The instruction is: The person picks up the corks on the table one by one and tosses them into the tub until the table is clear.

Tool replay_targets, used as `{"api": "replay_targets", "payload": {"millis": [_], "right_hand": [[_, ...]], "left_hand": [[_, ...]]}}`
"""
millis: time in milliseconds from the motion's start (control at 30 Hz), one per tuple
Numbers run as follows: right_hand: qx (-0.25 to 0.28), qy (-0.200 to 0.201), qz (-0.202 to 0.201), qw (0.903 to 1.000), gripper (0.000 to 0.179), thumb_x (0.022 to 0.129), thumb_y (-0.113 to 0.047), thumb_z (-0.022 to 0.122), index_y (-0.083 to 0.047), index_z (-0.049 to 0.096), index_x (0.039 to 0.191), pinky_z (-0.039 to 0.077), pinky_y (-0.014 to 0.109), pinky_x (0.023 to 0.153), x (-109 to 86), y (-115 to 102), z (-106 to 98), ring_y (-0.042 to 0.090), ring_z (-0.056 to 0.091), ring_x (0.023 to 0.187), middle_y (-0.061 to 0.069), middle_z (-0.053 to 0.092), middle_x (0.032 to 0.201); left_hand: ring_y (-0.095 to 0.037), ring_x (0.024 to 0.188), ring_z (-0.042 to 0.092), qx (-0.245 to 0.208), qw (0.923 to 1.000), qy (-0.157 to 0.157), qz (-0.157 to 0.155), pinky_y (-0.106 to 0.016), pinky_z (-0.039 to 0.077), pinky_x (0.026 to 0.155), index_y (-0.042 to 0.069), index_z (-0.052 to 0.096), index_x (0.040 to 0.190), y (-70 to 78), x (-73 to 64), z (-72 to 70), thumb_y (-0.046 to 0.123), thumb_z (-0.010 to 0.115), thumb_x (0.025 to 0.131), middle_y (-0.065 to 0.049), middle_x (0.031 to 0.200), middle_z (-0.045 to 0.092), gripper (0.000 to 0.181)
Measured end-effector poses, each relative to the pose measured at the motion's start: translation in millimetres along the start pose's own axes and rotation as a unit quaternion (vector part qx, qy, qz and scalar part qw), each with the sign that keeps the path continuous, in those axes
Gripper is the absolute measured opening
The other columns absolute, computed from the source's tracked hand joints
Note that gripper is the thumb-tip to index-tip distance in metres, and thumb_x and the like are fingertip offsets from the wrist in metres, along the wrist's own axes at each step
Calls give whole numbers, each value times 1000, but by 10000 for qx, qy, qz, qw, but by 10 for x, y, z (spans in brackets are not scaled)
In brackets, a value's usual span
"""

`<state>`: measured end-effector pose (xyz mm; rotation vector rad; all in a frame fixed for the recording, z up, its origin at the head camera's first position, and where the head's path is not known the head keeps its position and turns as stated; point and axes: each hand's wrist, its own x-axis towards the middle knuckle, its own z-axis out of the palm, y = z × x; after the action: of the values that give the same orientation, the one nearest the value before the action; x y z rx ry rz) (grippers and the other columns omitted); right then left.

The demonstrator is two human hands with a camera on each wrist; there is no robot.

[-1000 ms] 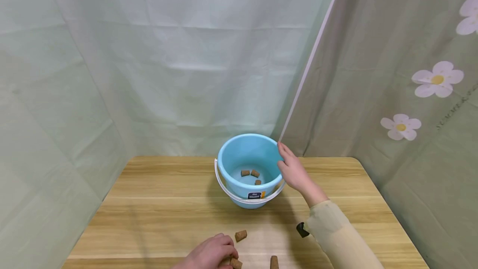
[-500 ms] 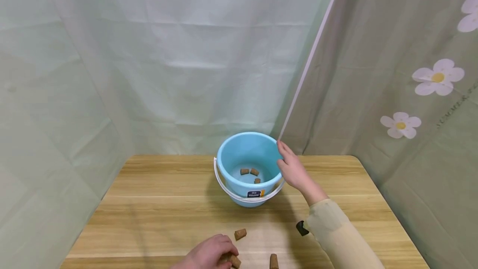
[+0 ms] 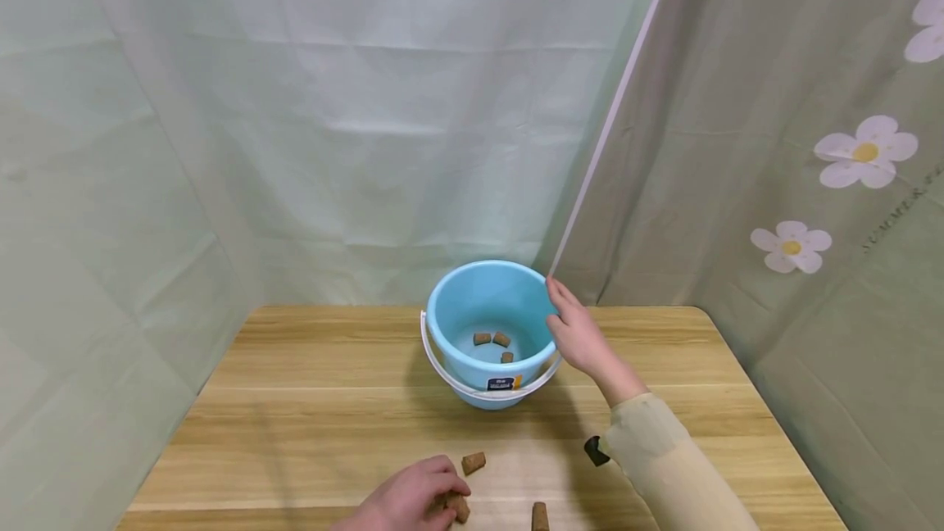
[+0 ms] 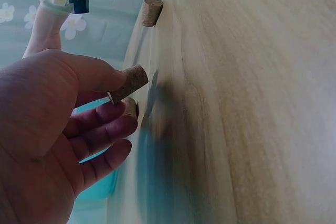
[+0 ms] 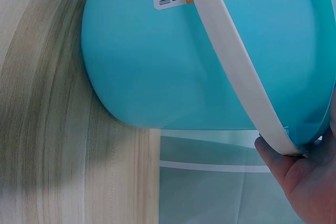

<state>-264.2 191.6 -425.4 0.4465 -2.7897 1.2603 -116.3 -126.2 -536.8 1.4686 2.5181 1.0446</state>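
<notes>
In the left wrist view, my left hand [image 4: 47, 114] pinches a cork [image 4: 132, 82] between thumb and forefinger, its other fingers loosely bent. The head view has this left hand [image 3: 413, 494] low at the front of the table. Just beyond it lies a second cork [image 3: 474, 463]; a third cork [image 3: 541, 516] lies to its right. My right hand [image 3: 578, 338] holds the right rim of a light blue bucket [image 3: 460, 371], near the handle joint. Three corks, one of them here [image 3: 501, 339], lie on the bucket's floor. The right wrist view shows only part of that hand [image 5: 310, 177].
The bucket's white handle [image 3: 479, 392] hangs down across its front. A wooden table [image 3: 310, 408] carries everything, with pale curtains [image 3: 398, 121] close behind and at both sides. Something small and black [image 3: 596, 451] shows beside the right sleeve.
The left hand's cork has turned and shifted slightly left and up within the fingers' grasp. The right hand stays on the bucket rim.
</notes>
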Motion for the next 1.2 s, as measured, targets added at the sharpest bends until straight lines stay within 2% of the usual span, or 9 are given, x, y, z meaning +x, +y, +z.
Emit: {"api": "replay_targets", "payload": {"millis": [100,200,333,467,700,933,1100,1200], "right_hand": [[15,-7,0,10000,64,107,-10,42,0,25,168,21,57,129,1,-3,0,39,21,161,20,22,175],[11,-20,-3,10000,64,107,-10,42,0,24,168,21,57,129,3,-7,1,39,21,161,20,22,175],[17,-29,-19,10000,64,107,-9,42,1,24,168,20,57,129,3,-16,5,39,20,161,21,21,175],[54,-32,-53,10000,64,106,-9,42,3,25,167,20,56,129,5,-21,4,39,20,161,21,21,175],[41,-12,-61,10000,63,107,-9,42,3,26,167,21,56,129,0,-14,3,38,20,161,21,21,175],[66,-65,-41,9999,65,107,-10,41,0,23,168,20,56,129,-8,-12,2,38,19,161,20,20,176],[49,-43,-36,10000,65,106,-10,41,1,24,168,20,56,129,-9,-11,4,38,19,161,21,20,175],[20,-8,-50,10000,65,106,-10,42,1,25,167,20,56,129,-4,-6,1,39,20,161,21,21,175]], "left_hand": [[5,93,58,-35,9995,211,218,-12,53,76,8,76,113,-89,-30,61,9,77,98,7,105,63,15],[4,94,58,40,9990,335,301,-13,53,78,8,76,113,-87,-29,56,8,79,96,6,106,63,18],[1,94,59,140,9990,404,130,-12,52,80,10,76,112,116,27,-100,2,81,91,7,107,62,23],[-1,95,61,248,9975,655,80,-12,51,81,14,76,114,251,78,-228,-1,81,88,9,106,61,30],[0,94,62,239,9949,985,21,-15,54,84,18,73,118,351,187,-457,-2,78,89,11,108,59,36],[-4,94,59,302,9884,1487,-104,-25,58,80,23,69,120,474,331,-740,-1,78,91,12,112,62,39],[-7,93,60,312,9828,1823,24,-30,58,77,24,70,121,529,456,-920,2,79,94,10,114,65,36],[-9,93,61,359,9788,2013,144,-28,58,76,21,71,123,546,560,-1021,3,78,94,8,117,66,35]]}}
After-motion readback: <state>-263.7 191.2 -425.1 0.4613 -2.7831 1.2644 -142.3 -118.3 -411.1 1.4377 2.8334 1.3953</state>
